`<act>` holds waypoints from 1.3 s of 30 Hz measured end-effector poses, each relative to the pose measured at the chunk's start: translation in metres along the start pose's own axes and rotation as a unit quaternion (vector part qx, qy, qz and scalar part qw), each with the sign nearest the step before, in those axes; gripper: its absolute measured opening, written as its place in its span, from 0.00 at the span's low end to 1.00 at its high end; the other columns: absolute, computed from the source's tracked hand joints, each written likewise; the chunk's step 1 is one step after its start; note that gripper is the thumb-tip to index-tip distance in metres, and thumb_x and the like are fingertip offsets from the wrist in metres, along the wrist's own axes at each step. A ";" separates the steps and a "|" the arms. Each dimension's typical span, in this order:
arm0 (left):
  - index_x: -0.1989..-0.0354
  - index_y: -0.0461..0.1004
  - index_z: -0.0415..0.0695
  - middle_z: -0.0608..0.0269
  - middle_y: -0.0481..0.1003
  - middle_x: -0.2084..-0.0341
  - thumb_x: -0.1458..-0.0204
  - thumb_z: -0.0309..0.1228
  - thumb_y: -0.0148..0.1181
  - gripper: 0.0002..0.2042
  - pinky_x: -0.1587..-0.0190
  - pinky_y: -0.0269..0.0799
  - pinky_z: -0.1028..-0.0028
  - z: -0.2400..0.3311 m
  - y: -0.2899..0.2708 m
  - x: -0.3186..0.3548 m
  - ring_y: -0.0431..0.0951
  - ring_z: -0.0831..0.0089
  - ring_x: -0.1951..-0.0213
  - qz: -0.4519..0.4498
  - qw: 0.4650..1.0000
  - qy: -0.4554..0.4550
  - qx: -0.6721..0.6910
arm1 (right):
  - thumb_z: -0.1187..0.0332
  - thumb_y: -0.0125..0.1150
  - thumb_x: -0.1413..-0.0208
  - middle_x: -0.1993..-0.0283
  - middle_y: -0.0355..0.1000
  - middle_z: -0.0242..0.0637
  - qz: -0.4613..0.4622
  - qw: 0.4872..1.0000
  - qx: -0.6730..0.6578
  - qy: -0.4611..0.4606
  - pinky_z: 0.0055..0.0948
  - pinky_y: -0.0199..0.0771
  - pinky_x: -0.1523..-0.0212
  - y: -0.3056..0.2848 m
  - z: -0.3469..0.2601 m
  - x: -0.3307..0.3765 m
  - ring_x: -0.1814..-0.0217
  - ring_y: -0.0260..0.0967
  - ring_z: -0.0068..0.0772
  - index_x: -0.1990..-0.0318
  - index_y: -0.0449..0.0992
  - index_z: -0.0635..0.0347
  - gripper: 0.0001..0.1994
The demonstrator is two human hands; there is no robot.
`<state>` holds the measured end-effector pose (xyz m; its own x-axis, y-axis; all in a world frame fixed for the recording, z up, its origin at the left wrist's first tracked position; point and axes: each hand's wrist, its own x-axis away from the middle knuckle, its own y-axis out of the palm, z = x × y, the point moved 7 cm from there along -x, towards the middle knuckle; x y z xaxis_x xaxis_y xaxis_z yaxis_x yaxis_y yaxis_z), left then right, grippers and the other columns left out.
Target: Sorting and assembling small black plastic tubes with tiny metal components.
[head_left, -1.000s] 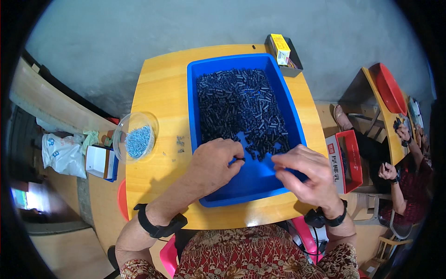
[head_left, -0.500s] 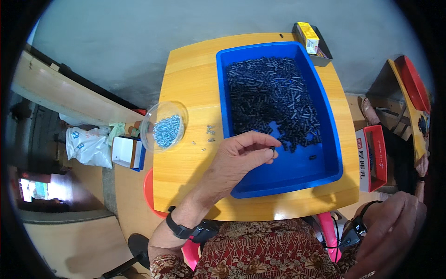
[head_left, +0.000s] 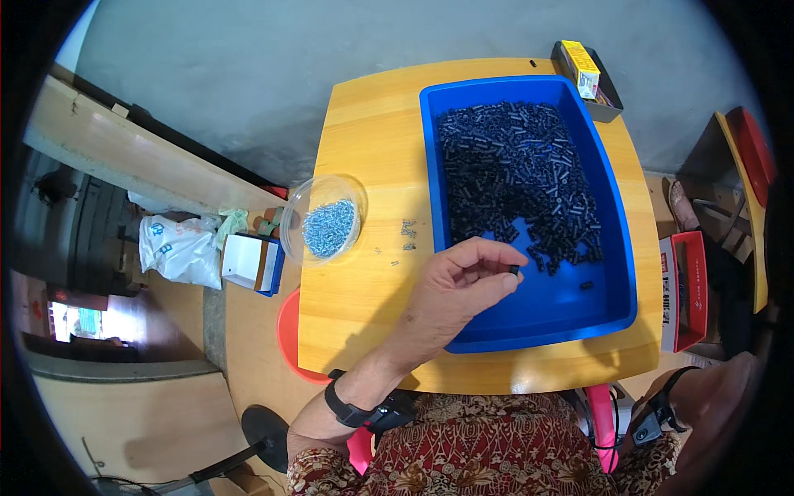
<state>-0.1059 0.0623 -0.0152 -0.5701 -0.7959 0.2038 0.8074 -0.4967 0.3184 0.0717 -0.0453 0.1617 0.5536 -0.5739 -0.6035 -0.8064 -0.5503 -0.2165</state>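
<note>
My left hand (head_left: pixel 463 289) reaches over the near part of a blue plastic tray (head_left: pixel 542 341). Its thumb and forefinger are closed on a small black cylindrical piece (head_left: pixel 514 269). A heap of similar short black pieces (head_left: pixel 513 157) covers the tray's far part, with one loose piece (head_left: pixel 586 285) on the bare bottom near the right wall. At the lower right rim of the picture my right hand (head_left: pixel 721 405) is blurred and partly cut off, away from the table; its fingers cannot be made out.
On the wooden table (head_left: pixel 376 116), a clear round tub (head_left: pixel 291 225) holds small silvery-blue metal parts (head_left: pixel 329 227); several lie beside it. A dark box with a yellow carton (head_left: pixel 581 69) stands at the far right corner. Beside the table are a red-white box (head_left: pixel 691 285) and another person's foot (head_left: pixel 681 207).
The whole scene has shifted rightward in the picture. My left hand keeps its pinch on the black piece above the tray. My right hand remains blurred at the lower right, now nearer the rim.
</note>
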 end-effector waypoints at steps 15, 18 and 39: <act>0.42 0.69 0.40 0.62 0.79 0.60 0.43 0.22 0.60 0.19 0.50 0.72 0.79 -0.012 0.013 0.004 0.78 0.80 0.57 -0.015 0.999 -0.026 0.025 | 0.74 0.75 0.60 0.63 0.76 0.40 0.118 0.919 0.341 0.155 0.34 0.71 0.66 0.017 0.122 0.015 0.63 0.75 0.37 0.55 0.80 0.62 0.20; 0.42 0.68 0.41 0.62 0.79 0.60 0.43 0.21 0.60 0.19 0.50 0.72 0.80 -0.017 0.013 0.002 0.77 0.80 0.56 -0.020 0.998 -0.025 0.050 | 0.74 0.75 0.60 0.64 0.75 0.38 0.115 0.904 0.386 0.145 0.34 0.71 0.66 0.021 0.128 0.014 0.64 0.74 0.37 0.57 0.80 0.62 0.18; 0.47 0.72 0.40 0.65 0.79 0.62 0.43 0.24 0.62 0.16 0.53 0.74 0.80 -0.028 0.006 -0.004 0.78 0.81 0.60 -0.014 0.992 -0.030 0.119 | 0.77 0.74 0.59 0.67 0.76 0.38 0.140 0.913 0.362 0.127 0.33 0.71 0.67 0.022 0.141 0.019 0.67 0.75 0.36 0.65 0.79 0.63 0.12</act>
<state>-0.0945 0.0527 -0.0399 -0.6061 -0.7567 0.2448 0.7361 -0.4172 0.5330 0.0352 0.0178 0.0372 0.2604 -0.8033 -0.5357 -0.7993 0.1319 -0.5863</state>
